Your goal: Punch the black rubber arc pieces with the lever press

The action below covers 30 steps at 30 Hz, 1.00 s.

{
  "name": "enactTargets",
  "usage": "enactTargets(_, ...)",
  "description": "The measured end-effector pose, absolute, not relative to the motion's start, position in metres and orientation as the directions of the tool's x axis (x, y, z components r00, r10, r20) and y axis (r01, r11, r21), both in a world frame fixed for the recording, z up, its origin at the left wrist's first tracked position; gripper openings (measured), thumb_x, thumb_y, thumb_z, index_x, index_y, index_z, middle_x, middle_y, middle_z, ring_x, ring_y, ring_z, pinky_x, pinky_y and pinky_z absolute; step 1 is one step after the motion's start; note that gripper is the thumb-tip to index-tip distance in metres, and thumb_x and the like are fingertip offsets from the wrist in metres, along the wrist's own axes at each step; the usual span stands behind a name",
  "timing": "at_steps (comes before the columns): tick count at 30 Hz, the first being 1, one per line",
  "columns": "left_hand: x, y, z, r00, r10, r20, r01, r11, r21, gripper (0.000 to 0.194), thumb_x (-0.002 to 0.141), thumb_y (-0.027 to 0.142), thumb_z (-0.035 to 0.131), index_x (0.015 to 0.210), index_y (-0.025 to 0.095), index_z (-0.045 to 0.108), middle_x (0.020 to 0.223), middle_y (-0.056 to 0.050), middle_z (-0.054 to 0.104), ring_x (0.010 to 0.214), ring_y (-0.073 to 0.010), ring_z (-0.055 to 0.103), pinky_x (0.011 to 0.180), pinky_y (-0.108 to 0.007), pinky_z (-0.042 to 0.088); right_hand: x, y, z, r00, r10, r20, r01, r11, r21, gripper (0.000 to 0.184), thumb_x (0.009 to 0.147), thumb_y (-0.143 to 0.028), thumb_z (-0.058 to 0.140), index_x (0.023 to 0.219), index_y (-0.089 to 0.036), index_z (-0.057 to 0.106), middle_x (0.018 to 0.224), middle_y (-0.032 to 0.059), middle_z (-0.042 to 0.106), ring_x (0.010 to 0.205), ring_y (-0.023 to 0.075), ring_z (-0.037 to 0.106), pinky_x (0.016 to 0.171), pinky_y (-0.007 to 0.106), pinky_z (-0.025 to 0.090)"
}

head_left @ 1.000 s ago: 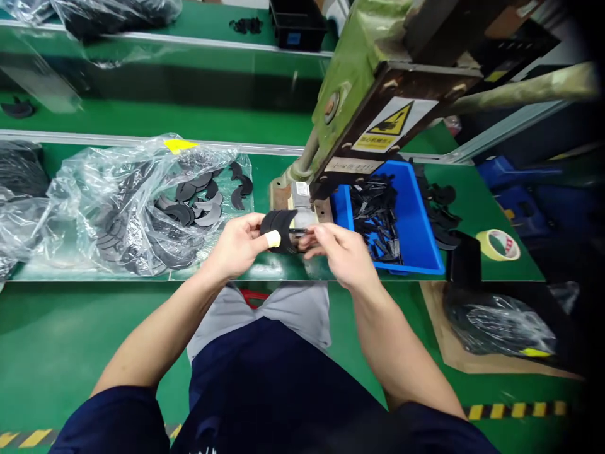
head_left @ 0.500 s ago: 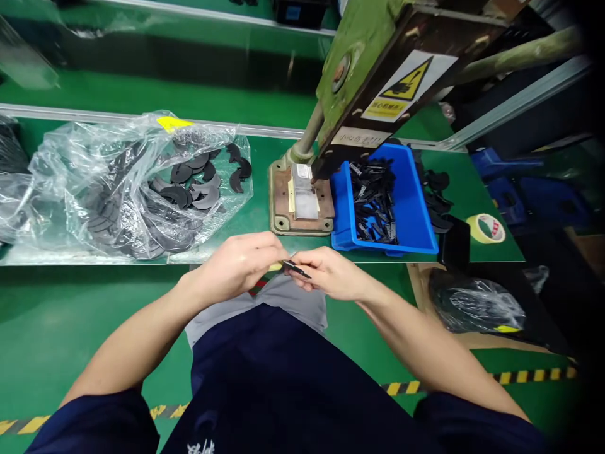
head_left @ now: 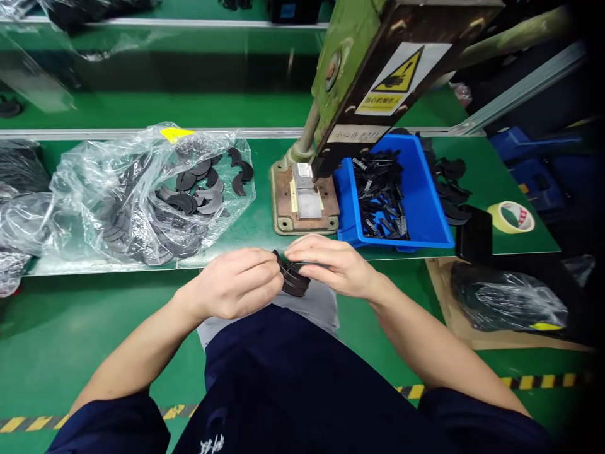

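Note:
My left hand (head_left: 236, 284) and my right hand (head_left: 331, 265) meet over my lap, just in front of the bench edge. Both are closed on a small stack of black crescent-shaped pieces (head_left: 292, 279) held between their fingertips. Straight ahead on the bench stands the green press (head_left: 373, 69), with its metal base plate (head_left: 306, 203) bare. A clear plastic bag (head_left: 142, 189) of the same black crescent pieces lies to the left of the plate. To the right of the plate sits a blue bin (head_left: 425, 208) holding several small black clips.
A roll of tape (head_left: 516, 216) and a black block (head_left: 476, 234) sit at the bench's right end. Loose black pieces (head_left: 451, 183) lie behind the bin. A black bag on cardboard (head_left: 505, 302) rests on the floor to the right. More bags (head_left: 19, 189) lie far left.
My hands have drawn back from the press plate to my lap with the black pieces. The stack, edge-on half a second ago, now shows fanned between my fingers.

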State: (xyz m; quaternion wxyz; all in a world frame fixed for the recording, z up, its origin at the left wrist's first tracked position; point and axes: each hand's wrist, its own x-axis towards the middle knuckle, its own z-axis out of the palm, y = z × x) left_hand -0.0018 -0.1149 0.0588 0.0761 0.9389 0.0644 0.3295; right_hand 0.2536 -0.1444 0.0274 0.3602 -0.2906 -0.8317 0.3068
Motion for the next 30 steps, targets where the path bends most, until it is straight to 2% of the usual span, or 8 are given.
enactTargets(5, -0.003, -0.119, 0.062, 0.797, 0.094, 0.596, 0.067, -0.996, 0.067, 0.014, 0.094, 0.012, 0.053, 0.098, 0.014, 0.066, 0.094, -0.010, 0.073, 0.096, -0.0226, 0.070, 0.089, -0.037, 0.060, 0.248, -0.139, 0.027, -0.628, 0.642, 0.441, 0.205, 0.683, -0.701, 0.022, 0.093, -0.015, 0.058, 0.114, -0.016, 0.066, 0.102, 0.0114, 0.070, 0.100, 0.0178, 0.067, 0.087, 0.035, 0.059)
enactTargets(15, -0.009, -0.119, 0.071, 0.806, 0.013, 0.591, 0.045, -0.998, -0.039, 0.009, 0.090, 0.010, 0.060, 0.095, 0.014, 0.067, 0.089, -0.009, 0.072, 0.091, -0.0223, 0.070, 0.087, -0.037, 0.060, 0.231, -0.140, 0.024, -0.631, 0.597, 0.495, 0.203, 0.743, -0.638, 0.019, 0.094, -0.014, 0.053, 0.111, -0.017, 0.062, 0.099, 0.0108, 0.067, 0.099, 0.0185, 0.065, 0.087, 0.036, 0.059)
enactTargets(18, -0.014, -0.116, 0.066, 0.815, 0.143, 0.561, 0.083, -0.988, 0.131, 0.012, 0.093, 0.012, 0.056, 0.100, 0.016, 0.066, 0.092, -0.008, 0.072, 0.094, -0.0204, 0.069, 0.089, -0.034, 0.058, 0.231, -0.138, 0.021, -0.610, 0.645, 0.461, 0.255, 0.711, -0.656, 0.023, 0.095, -0.015, 0.054, 0.116, -0.017, 0.063, 0.105, 0.0114, 0.069, 0.103, 0.0184, 0.066, 0.091, 0.036, 0.059)
enactTargets(21, -0.024, -0.107, 0.056, 0.734, 0.415, 0.538, 0.264, -0.904, 0.337, 0.016, 0.097, 0.014, 0.051, 0.103, 0.019, 0.065, 0.098, -0.008, 0.072, 0.095, -0.0166, 0.069, 0.087, -0.028, 0.057, 0.235, -0.139, 0.013, -0.475, 0.793, 0.381, 0.420, 0.585, -0.694, 0.034, 0.095, -0.019, 0.055, 0.128, -0.020, 0.059, 0.122, 0.0128, 0.068, 0.118, 0.0208, 0.064, 0.100, 0.039, 0.057)
enactTargets(24, -0.040, -0.084, 0.047, 0.472, 0.707, 0.527, 0.485, -0.707, 0.515, 0.010, 0.093, 0.019, 0.058, 0.097, 0.018, 0.068, 0.095, -0.006, 0.073, 0.089, -0.0154, 0.069, 0.083, -0.027, 0.056, 0.240, -0.145, -0.002, -0.284, 0.926, 0.249, 0.486, 0.362, -0.796, 0.032, 0.096, -0.026, 0.054, 0.127, -0.023, 0.061, 0.120, 0.0107, 0.069, 0.109, 0.0194, 0.068, 0.083, 0.030, 0.063)
enactTargets(26, -0.054, -0.058, 0.043, 0.227, 0.865, 0.447, 0.541, -0.494, 0.680, 0.007, 0.087, 0.022, 0.066, 0.091, 0.017, 0.068, 0.087, -0.004, 0.072, 0.081, -0.0153, 0.068, 0.080, -0.028, 0.056, 0.242, -0.148, -0.015, -0.287, 0.949, 0.128, 0.441, 0.250, -0.862, 0.031, 0.096, -0.031, 0.053, 0.125, -0.023, 0.062, 0.111, 0.0095, 0.073, 0.095, 0.0176, 0.073, 0.073, 0.027, 0.064)
enactTargets(28, -0.071, -0.023, 0.040, -0.018, 0.955, 0.297, 0.463, -0.255, 0.849, 0.010, 0.080, 0.021, 0.071, 0.087, 0.015, 0.067, 0.079, -0.002, 0.069, 0.070, -0.0138, 0.065, 0.072, -0.027, 0.056, 0.243, -0.150, -0.026, -0.330, 0.944, 0.009, 0.444, 0.163, -0.881, 0.031, 0.096, -0.036, 0.055, 0.122, -0.023, 0.065, 0.106, 0.0088, 0.075, 0.089, 0.0179, 0.074, 0.070, 0.027, 0.065)
enactTargets(30, -0.091, 0.017, 0.037, -0.195, 0.971, 0.139, 0.281, -0.080, 0.956, 0.013, 0.075, 0.017, 0.073, 0.085, 0.014, 0.064, 0.073, -0.001, 0.066, 0.064, -0.0121, 0.063, 0.069, -0.027, 0.056, 0.243, -0.150, -0.034, -0.342, 0.938, -0.054, 0.473, 0.122, -0.873, 0.031, 0.094, -0.040, 0.056, 0.118, -0.023, 0.068, 0.103, 0.0091, 0.077, 0.087, 0.0197, 0.076, 0.070, 0.028, 0.065)
